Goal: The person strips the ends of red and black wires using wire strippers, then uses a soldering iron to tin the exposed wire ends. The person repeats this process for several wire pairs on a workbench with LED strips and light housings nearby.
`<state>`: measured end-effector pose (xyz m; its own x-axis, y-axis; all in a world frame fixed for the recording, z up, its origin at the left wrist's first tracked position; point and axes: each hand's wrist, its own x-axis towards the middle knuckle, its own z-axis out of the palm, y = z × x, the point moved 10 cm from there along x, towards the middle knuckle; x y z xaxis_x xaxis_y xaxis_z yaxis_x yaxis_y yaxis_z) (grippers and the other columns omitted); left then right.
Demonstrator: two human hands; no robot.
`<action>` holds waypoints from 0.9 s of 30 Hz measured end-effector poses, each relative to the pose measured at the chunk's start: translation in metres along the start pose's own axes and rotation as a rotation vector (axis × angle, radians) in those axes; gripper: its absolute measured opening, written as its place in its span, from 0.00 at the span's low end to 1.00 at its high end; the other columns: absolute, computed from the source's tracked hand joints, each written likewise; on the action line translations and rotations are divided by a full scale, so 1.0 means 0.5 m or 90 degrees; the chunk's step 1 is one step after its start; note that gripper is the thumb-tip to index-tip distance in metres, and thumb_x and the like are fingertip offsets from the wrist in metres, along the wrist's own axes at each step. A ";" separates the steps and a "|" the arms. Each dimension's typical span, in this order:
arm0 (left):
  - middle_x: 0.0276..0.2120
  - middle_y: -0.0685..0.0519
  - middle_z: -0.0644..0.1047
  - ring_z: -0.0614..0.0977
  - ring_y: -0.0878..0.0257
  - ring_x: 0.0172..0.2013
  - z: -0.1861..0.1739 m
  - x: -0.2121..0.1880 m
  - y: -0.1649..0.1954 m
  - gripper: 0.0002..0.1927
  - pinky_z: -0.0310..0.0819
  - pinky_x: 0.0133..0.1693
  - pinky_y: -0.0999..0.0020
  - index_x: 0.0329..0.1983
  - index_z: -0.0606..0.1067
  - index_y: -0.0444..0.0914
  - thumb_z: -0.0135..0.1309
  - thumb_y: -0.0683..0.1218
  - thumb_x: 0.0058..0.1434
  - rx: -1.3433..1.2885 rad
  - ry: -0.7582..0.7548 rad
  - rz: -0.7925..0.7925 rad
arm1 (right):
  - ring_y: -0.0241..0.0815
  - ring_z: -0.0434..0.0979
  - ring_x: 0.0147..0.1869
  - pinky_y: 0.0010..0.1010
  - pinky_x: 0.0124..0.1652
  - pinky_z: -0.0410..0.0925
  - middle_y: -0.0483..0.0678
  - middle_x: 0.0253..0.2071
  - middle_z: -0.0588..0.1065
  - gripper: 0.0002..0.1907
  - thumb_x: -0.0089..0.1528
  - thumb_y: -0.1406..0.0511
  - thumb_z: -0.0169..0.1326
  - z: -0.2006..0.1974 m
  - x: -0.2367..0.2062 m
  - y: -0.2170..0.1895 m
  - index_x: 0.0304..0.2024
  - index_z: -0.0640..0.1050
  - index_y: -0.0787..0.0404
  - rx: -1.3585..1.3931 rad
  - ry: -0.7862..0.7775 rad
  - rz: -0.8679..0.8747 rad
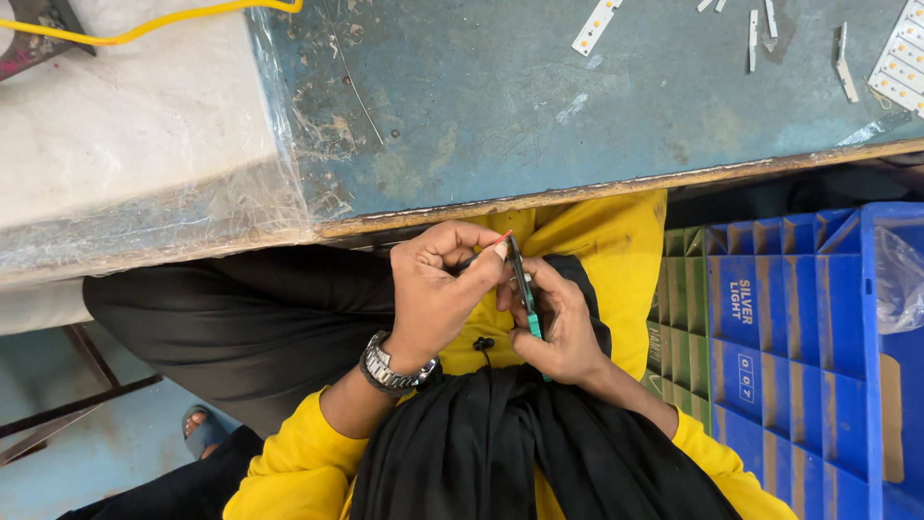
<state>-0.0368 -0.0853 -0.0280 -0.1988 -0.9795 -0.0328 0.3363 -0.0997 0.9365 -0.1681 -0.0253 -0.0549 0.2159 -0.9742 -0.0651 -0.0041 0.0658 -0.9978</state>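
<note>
My left hand [438, 289], with a metal wristwatch [390, 368] on its wrist, pinches a thin dark wire with a red tip [502, 237] just below the table's edge. My right hand [558, 323] grips a small cutter with green handles [526, 289], its dark jaws pointing up at the wire's end. Both hands meet over my lap, above yellow sleeves and a black cloth.
A worn blue worktable [539, 106] carries small white LED strips [593, 26] and a panel of them [903, 60] at far right. Clear plastic sheet over white padding [125, 144] lies left, with a yellow cable [144, 27]. Blue [799, 356] and green crates [681, 318] stand right.
</note>
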 end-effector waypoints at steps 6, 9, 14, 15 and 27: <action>0.27 0.53 0.81 0.79 0.75 0.26 -0.003 -0.001 -0.004 0.04 0.75 0.30 0.79 0.41 0.79 0.27 0.57 0.35 0.65 0.031 0.008 0.010 | 0.28 0.66 0.32 0.20 0.34 0.62 0.45 0.37 0.73 0.26 0.51 0.76 0.50 -0.002 -0.005 0.002 0.53 0.72 0.68 -0.010 0.014 -0.020; 0.27 0.54 0.82 0.80 0.75 0.27 -0.005 -0.004 -0.009 0.05 0.75 0.31 0.80 0.41 0.79 0.27 0.57 0.36 0.65 0.043 0.008 0.010 | 0.28 0.68 0.34 0.20 0.35 0.64 0.45 0.36 0.74 0.25 0.52 0.76 0.50 -0.005 -0.010 0.009 0.54 0.72 0.68 -0.002 0.018 -0.029; 0.29 0.52 0.82 0.81 0.74 0.29 0.001 -0.002 -0.005 0.05 0.77 0.33 0.79 0.42 0.79 0.27 0.57 0.36 0.65 0.030 -0.003 0.016 | 0.27 0.67 0.34 0.19 0.35 0.63 0.44 0.37 0.73 0.27 0.52 0.76 0.50 -0.001 -0.011 0.007 0.55 0.72 0.67 0.021 0.036 -0.006; 0.30 0.52 0.83 0.82 0.73 0.30 0.003 -0.003 -0.002 0.05 0.78 0.34 0.78 0.43 0.79 0.27 0.57 0.36 0.65 0.023 -0.005 0.018 | 0.27 0.66 0.33 0.19 0.34 0.62 0.44 0.37 0.72 0.27 0.50 0.76 0.51 -0.003 -0.012 0.006 0.55 0.72 0.67 0.061 0.044 0.006; 0.35 0.50 0.83 0.83 0.71 0.34 0.039 -0.031 0.066 0.05 0.77 0.37 0.78 0.44 0.79 0.28 0.58 0.36 0.67 0.056 -0.052 0.129 | 0.27 0.66 0.33 0.19 0.31 0.61 0.41 0.36 0.70 0.24 0.50 0.77 0.53 -0.063 -0.061 0.054 0.50 0.74 0.65 0.105 0.192 0.003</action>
<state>-0.0406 -0.0701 0.0104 -0.2113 -0.9600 0.1835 0.2957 0.1162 0.9482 -0.2057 -0.0007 -0.0805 -0.0828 -0.9921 -0.0939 0.1586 0.0799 -0.9841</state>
